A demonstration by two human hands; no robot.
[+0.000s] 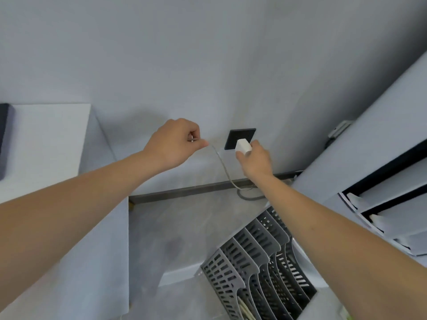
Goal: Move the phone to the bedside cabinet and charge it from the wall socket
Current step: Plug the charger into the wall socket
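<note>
While both arms reach toward the wall, the bedside cabinet [49, 135] stands at the left with one dark slab, likely the phone [4, 139], lying on its far left edge, mostly cut off by the frame. One stack of grey slotted trays [258, 262] leans on the floor below. One black wall socket [239, 137] sits low on the wall; one white charger block [243, 147] is pressed against its face, whether fully seated I cannot tell. Right hand [255, 160] grasps the block from below, fingers wrapped round its body. Left hand [176, 143] is clenched, pinching the free end of one thin cable [223, 166], which sags in a loop toward the skirting. Judged: block light, rigid, smooth, best held by its flat sides; cable limp and springy, take it at the connector, not mid-run.
</note>
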